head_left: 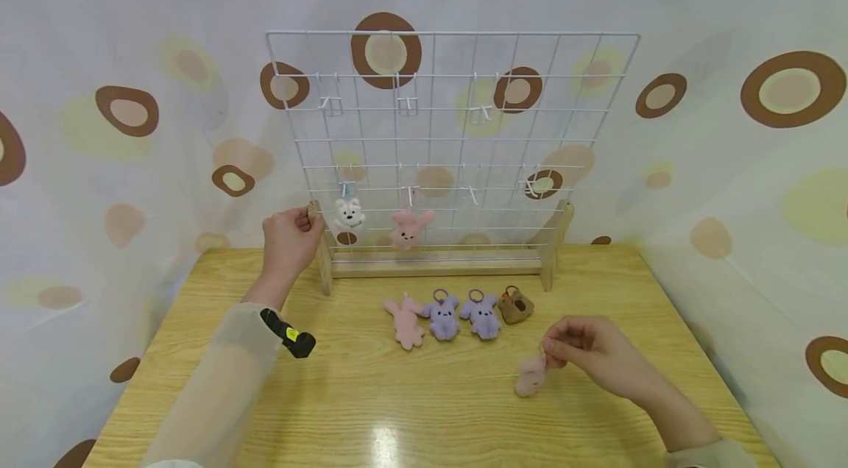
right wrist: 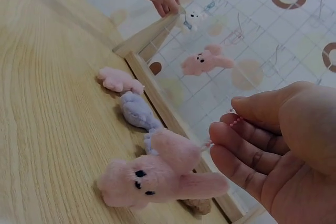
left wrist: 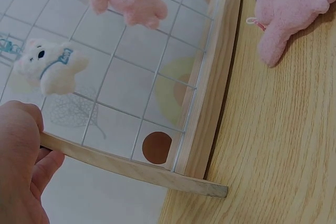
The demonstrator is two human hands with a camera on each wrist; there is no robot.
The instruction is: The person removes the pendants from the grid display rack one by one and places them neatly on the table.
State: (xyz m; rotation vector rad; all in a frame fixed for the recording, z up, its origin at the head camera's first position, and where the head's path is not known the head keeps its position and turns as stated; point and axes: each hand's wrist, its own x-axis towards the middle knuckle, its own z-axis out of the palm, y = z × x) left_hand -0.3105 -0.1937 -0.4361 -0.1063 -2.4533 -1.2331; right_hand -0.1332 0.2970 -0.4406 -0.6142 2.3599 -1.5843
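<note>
Left arm is being held stretched toward the table's back-left corner; wooden upright of the wire grid rack is being gripped near its top by left hand, thumb against fingers. Right forearm is being angled in from the front-right corner. Bead chain is being pinched between thumb and bent forefinger of right hand, the other fingers being curled alongside. Pink bunny plush is being dangled from that chain above the table, nearer the right edge. Two lavender plushes and a brown plush are being left untouched, lying before the rack.
</note>
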